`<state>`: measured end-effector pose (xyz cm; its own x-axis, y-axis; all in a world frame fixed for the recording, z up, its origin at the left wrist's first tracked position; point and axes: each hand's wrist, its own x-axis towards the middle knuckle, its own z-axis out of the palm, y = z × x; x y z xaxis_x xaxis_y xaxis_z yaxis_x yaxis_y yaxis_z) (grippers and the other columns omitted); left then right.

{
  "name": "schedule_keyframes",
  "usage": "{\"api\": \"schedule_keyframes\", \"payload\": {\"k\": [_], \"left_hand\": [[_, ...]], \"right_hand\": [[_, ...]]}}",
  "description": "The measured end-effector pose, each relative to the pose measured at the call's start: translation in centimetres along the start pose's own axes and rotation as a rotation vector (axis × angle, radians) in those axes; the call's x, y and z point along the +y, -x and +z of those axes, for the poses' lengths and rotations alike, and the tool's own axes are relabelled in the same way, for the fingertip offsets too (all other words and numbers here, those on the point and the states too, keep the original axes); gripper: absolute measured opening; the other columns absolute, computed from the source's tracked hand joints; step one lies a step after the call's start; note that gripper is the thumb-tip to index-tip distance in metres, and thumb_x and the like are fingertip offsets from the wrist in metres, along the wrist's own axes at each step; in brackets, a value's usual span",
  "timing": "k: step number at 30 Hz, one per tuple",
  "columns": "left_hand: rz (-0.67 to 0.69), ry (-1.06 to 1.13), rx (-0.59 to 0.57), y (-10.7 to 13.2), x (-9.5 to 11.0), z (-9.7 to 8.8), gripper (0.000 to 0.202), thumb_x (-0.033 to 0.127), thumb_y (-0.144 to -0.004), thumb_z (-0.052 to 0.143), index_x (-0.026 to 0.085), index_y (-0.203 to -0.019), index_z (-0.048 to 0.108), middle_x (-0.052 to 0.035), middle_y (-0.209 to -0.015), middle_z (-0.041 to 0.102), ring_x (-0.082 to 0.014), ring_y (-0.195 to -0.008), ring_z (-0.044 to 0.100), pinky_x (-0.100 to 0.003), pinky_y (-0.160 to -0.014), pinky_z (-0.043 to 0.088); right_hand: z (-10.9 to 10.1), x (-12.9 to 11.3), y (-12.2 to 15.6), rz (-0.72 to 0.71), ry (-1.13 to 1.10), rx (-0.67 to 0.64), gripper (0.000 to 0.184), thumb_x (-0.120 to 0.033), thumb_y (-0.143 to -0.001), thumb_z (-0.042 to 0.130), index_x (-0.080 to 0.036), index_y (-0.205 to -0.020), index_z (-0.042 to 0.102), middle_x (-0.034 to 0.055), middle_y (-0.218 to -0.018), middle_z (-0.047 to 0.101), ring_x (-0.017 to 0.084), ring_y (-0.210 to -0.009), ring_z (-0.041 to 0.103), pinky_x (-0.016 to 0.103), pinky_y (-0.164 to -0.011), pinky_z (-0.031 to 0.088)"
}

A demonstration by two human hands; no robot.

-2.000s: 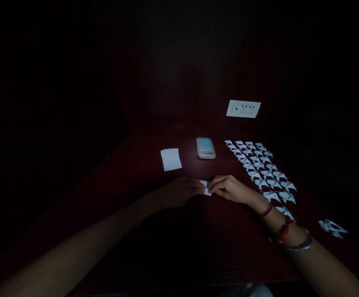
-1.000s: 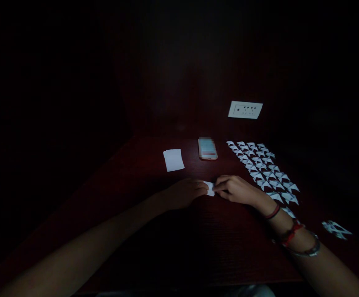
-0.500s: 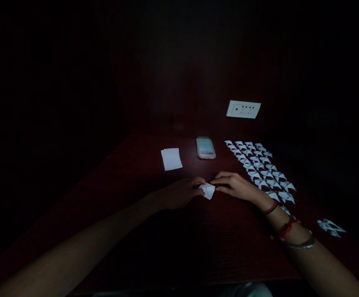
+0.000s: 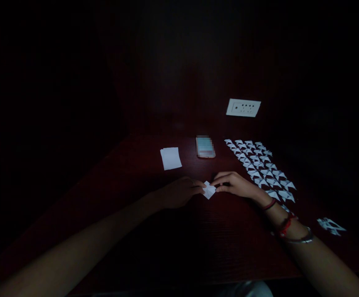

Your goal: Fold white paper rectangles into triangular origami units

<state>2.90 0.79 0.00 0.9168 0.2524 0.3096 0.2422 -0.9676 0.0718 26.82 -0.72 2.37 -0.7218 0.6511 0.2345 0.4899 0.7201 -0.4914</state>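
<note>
The scene is very dark. A small white folded paper piece lies on the dark red table between my hands. My left hand pinches its left edge with closed fingers. My right hand grips its right edge with the fingertips pressed together. Bracelets and red threads circle my right wrist.
Several folded white paper pieces lie in rows at the right, and one more paper piece rests apart at the far right. A stack of white paper squares and a phone sit behind my hands. A white socket plate is on the wall.
The small paper has gone from a flat strip under my fingertips to a diamond shape turned and pinched between both hands. My right hand shifted slightly.
</note>
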Motion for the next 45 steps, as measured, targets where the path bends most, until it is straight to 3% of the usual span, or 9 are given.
{"api": "schedule_keyframes", "payload": {"k": [6,15,30,45], "left_hand": [[0.009,-0.008,-0.024,0.0,0.0,0.1,0.056,0.0,-0.076,0.039,0.024,-0.125,0.029,-0.0044,-0.123,0.042,-0.0176,-0.106,0.043,-0.032,-0.086,0.035],[0.037,0.001,-0.039,-0.2,-0.1,0.0,0.052,-0.001,-0.075,0.038,0.022,-0.121,0.036,-0.0046,-0.125,0.04,-0.0166,-0.113,0.038,-0.032,-0.089,0.033],[-0.027,-0.004,-0.017,-0.2,0.2,0.7,0.05,0.002,-0.079,0.038,0.019,-0.125,0.028,-0.0091,-0.119,0.043,-0.0175,-0.108,0.041,-0.031,-0.089,0.036],[-0.093,-0.037,-0.045,-0.6,0.1,1.5,0.048,0.001,-0.075,0.038,0.02,-0.12,0.037,-0.0063,-0.118,0.044,-0.0172,-0.105,0.045,-0.028,-0.086,0.037]], "right_hand": [[0.2,0.0,-0.1,0.012,-0.015,0.028,0.022,-0.028,-0.082,0.043,-0.018,-0.09,0.062,0.0045,-0.086,0.059,0.012,-0.078,0.055,0.024,-0.071,0.042],[1.2,-0.6,-1.2,0.081,0.085,0.155,0.023,-0.026,-0.084,0.039,-0.015,-0.083,0.058,0.0042,-0.078,0.06,0.012,-0.071,0.054,0.023,-0.067,0.041],[1.8,-0.3,-1.8,0.126,0.103,0.197,0.016,-0.018,-0.079,0.045,-0.015,-0.076,0.06,0.0028,-0.075,0.062,0.011,-0.068,0.055,0.021,-0.063,0.04],[2.5,0.3,-2.3,0.294,0.076,0.268,0.011,-0.022,-0.073,0.053,-0.014,-0.069,0.059,-0.001,-0.062,0.055,0.008,-0.055,0.048,0.019,-0.053,0.036]]}}
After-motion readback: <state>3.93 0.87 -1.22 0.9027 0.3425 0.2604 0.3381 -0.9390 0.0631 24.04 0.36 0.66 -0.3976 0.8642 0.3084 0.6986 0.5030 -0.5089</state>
